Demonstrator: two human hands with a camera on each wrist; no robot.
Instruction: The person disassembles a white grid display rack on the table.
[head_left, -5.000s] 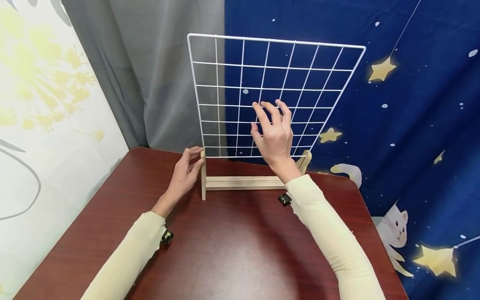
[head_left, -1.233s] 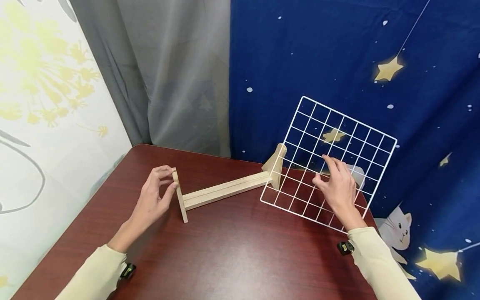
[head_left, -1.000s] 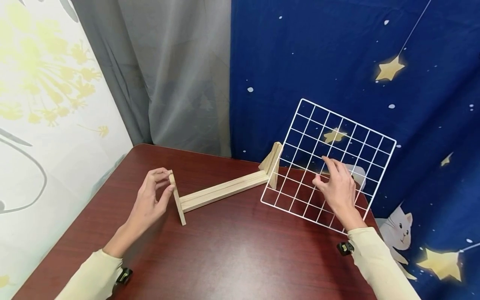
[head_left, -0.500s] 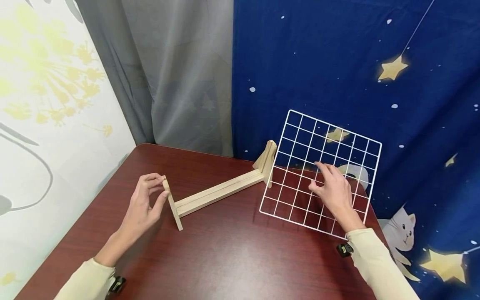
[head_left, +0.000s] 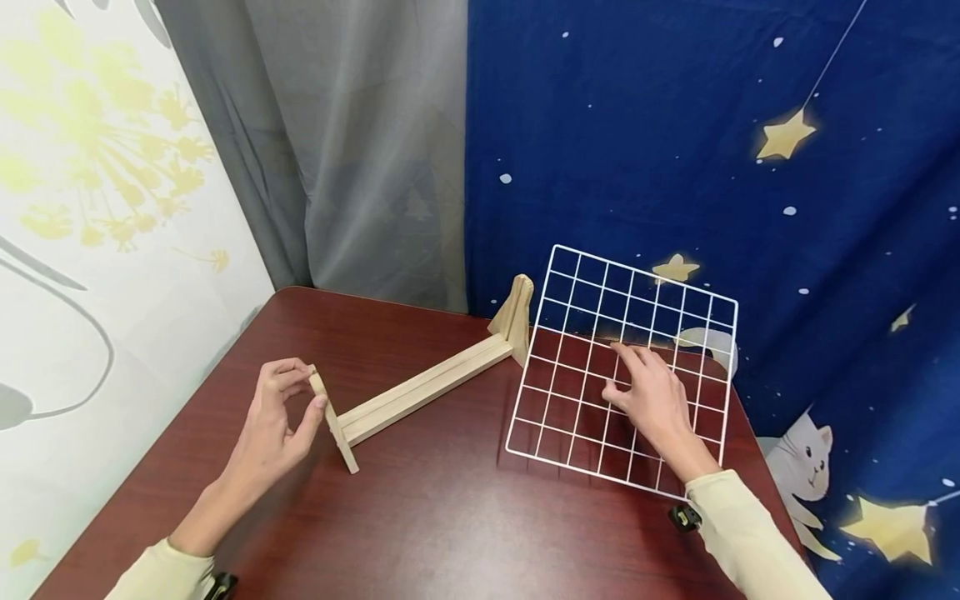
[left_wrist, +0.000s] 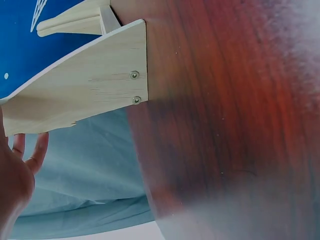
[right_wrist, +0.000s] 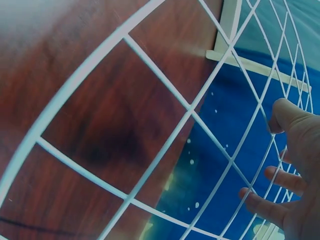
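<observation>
Currently, left hand: the bare left hand (head_left: 273, 417), at the lower left of the head view, pinches the top of the near upright (head_left: 334, 421) of a pale, bare-wood stand (head_left: 423, 392) between thumb and fingers.
Right hand: the bare right hand (head_left: 652, 396), right of centre, grips a flat, white wire grid (head_left: 587, 372) by its crossing wires toward the middle.
Wire grid: tilted, right of centre, its lower part over the glossy red-brown table (head_left: 435, 517), its left edge just beside the far upright (head_left: 517, 321); whether it touches the table cannot be told.
Stand: slanting from lower left to centre, two shaped uprights joined by a grooved crossbar; two round metal screw heads (left_wrist: 134, 75) show near one upright's foot in the left wrist view.
Grid handling: probably light and stiff, its thin wires perhaps slick and apt to pivot about a central hold; the thicker outer frame looks the steadier grip, one hand per side.
Stand handling: likely rigid, fairly light, hardly fragile; best held by an upright's edge or around the crossbar.
</observation>
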